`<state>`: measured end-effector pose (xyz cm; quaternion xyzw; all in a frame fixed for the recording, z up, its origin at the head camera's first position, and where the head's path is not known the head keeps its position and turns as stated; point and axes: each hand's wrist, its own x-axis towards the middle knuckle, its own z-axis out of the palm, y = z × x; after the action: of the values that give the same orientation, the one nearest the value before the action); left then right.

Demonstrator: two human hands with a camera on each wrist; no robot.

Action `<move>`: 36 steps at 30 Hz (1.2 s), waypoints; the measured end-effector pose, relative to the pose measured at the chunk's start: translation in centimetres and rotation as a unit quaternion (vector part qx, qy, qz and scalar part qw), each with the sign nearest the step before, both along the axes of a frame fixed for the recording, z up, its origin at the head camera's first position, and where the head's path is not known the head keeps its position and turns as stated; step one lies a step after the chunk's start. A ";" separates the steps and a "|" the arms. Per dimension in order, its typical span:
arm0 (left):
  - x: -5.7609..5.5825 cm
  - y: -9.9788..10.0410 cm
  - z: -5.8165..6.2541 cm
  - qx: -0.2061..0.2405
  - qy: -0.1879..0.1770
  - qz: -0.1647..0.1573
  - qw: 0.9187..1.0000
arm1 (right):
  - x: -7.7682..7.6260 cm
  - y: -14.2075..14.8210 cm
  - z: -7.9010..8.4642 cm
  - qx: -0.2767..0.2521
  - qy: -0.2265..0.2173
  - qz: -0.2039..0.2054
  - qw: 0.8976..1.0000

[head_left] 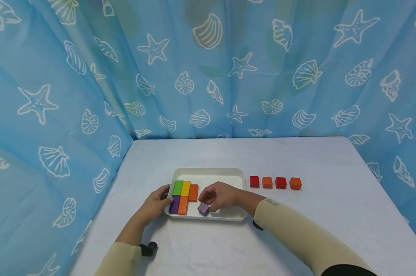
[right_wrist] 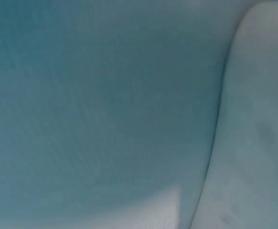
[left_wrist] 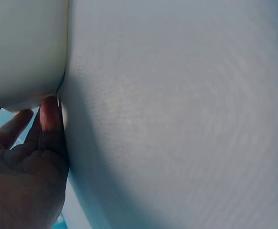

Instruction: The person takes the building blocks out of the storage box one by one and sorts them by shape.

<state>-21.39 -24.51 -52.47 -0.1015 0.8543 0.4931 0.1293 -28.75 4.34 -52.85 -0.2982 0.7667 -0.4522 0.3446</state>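
A white tray (head_left: 225, 173) lies on the table with several coloured blocks grouped at its left end: green (head_left: 177, 188), yellow (head_left: 185, 188), two orange (head_left: 193, 193) and dark purple (head_left: 174, 204). My left hand (head_left: 153, 205) holds the tray's left end, thumb at the rim; in the left wrist view its fingers touch the outer wall. Over the tray, my right hand (head_left: 222, 196) pinches a lighter purple cube (head_left: 203, 209) between fingertips and thumb. That cube is tilted, right of the grouped blocks and apart from them. The right wrist view shows no hand, only the tray's side (right_wrist: 258, 124) and cloth.
Right of the tray stands a row of cubes, alternating red (head_left: 254, 181), orange (head_left: 267, 182), red (head_left: 281, 183) and orange (head_left: 295, 183). A white cloth (head_left: 208, 245) covers the table. Blue curtains (head_left: 208, 69) with shells and starfish hang behind and at the left.
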 end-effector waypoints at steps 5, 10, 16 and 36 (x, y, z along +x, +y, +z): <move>-0.1 0.0 -0.1 -0.001 0.003 0.001 1.000 | 0.1 -0.1 -0.4 0.003 0.014 0.011 1.000; 0.0 0.3 -0.3 0.001 0.001 0.007 1.000 | 0.4 0.4 -0.1 0.012 0.025 -0.004 1.000; 0.1 0.5 -0.2 -0.007 0.003 0.006 1.000 | -0.1 2.4 1.6 0.005 0.041 -0.056 0.998; 0.1 0.1 -0.3 -0.004 0.011 -0.010 1.000 | -1.7 20.9 4.0 0.053 0.090 -0.292 0.951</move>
<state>-21.30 -24.37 -52.74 -0.0881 0.8588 0.4893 0.1239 -30.42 25.20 -48.85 -0.0817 0.8712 -0.4627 0.1423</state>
